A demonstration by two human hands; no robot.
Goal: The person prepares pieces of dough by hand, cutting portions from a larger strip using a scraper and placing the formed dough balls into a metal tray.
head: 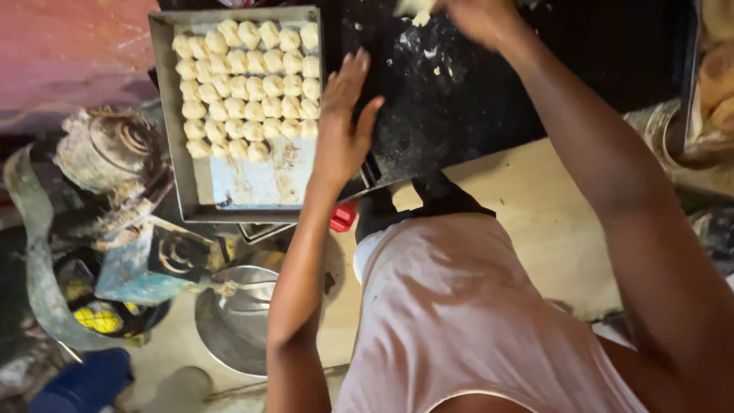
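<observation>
A grey metal baking tray (260,187) lies at upper left, its far part filled with several rows of small pale dough pieces (246,80). My left hand (344,122) rests open against the tray's right edge, fingers spread, palm down. My right hand (478,17) is at the top edge of the view over a dark, flour-dusted work surface (459,99), closed around a pale lump of dough (415,8) that is partly cut off by the frame.
A round metal bowl (237,321) sits on the floor below the tray. Dusty metal machinery (115,153) and clutter fill the left side. A red object (343,216) pokes out under the tray. Baked buns (719,84) lie at the far right.
</observation>
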